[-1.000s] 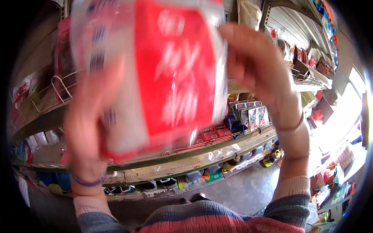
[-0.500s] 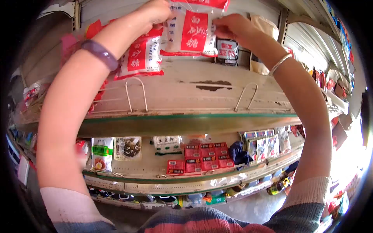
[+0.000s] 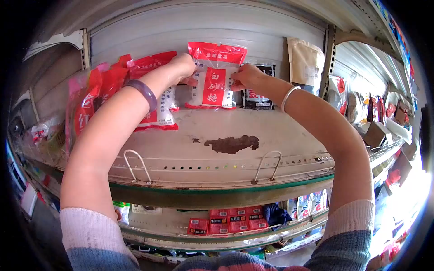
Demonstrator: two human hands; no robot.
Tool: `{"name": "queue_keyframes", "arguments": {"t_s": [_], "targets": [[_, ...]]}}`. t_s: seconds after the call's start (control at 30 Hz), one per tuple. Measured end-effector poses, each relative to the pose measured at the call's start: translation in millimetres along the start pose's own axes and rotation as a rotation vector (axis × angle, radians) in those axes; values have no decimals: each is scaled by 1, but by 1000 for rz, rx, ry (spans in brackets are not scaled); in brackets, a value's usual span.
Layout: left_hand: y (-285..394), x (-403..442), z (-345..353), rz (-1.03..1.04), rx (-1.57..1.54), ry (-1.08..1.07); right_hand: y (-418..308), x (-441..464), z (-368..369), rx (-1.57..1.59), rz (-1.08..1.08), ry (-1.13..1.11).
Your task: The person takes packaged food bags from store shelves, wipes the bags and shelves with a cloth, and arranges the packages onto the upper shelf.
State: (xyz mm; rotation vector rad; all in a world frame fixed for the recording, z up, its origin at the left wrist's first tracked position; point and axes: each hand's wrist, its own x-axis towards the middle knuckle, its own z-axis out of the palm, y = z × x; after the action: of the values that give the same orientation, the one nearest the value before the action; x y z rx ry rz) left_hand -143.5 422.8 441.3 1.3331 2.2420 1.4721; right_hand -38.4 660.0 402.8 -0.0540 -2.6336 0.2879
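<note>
A clear-and-red bag of white sugar [image 3: 214, 86] stands upright toward the back of the upper shelf, its printed front facing me. My left hand [image 3: 184, 68] is closed at its left edge, fingertips partly hidden. On the opposite edge, my right hand [image 3: 247, 77] pinches the bag's side. Left of it, partly behind my left forearm, leans another red-and-white bag [image 3: 163, 118]. A black packet [image 3: 258, 100] stands just behind and beside my right hand.
Red bags [image 3: 86, 101] crowd the upper shelf's left side. A brown paper pouch [image 3: 305, 63] stands at the right. Two wire loops [image 3: 138, 167] rise along the shelf's front edge. Small red boxes [image 3: 229, 221] and a dark blue cloth-like item [image 3: 276, 215] lie on the shelf below.
My view has tilted upward, so the shelf and its back panel show more fully. Both hands remain at the sugar bag's sides, and the bag now stands upright near the back.
</note>
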Motion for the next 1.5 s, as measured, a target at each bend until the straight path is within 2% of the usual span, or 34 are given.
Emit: {"name": "queue_keyframes", "arguments": {"t_s": [0.1,0.2,0.27,0.37,0.47,0.57,0.77,0.97,1.07,1.17,1.27,1.37,1.5], "targets": [[0,3,2,-12,24,8,-12,-2,-2,-67,98,19],[-1,7,4,-33,4,-7,-66,-21,-24,-86,311,19],[-6,10,6,-31,-90,-31,-84,-27,-43,-226,458,-59],[-16,11,8,-57,-47,-92,-104,-51,-75,-703,364,227],[-15,12,8,-74,-60,-71,-90,-60,-83,-901,298,105],[-18,13,9,-58,-126,-6,-86,-67,-83,-908,230,131],[-16,5,11,-23,-197,65,-96,-70,-89,-932,332,185],[-19,8,11,-42,-223,65,-79,-71,-88,-1013,370,149],[-20,6,12,-50,-247,82,-76,-66,-92,-577,700,9],[-17,4,12,-37,-263,68,-63,-62,-90,-567,625,71],[-15,3,10,-47,-267,5,-35,-54,-86,-994,480,-45],[-15,3,10,-80,-273,-44,-29,-55,-90,-680,625,138],[-11,-3,11,-123,-310,-2,-27,-59,-87,-711,556,246]]}}
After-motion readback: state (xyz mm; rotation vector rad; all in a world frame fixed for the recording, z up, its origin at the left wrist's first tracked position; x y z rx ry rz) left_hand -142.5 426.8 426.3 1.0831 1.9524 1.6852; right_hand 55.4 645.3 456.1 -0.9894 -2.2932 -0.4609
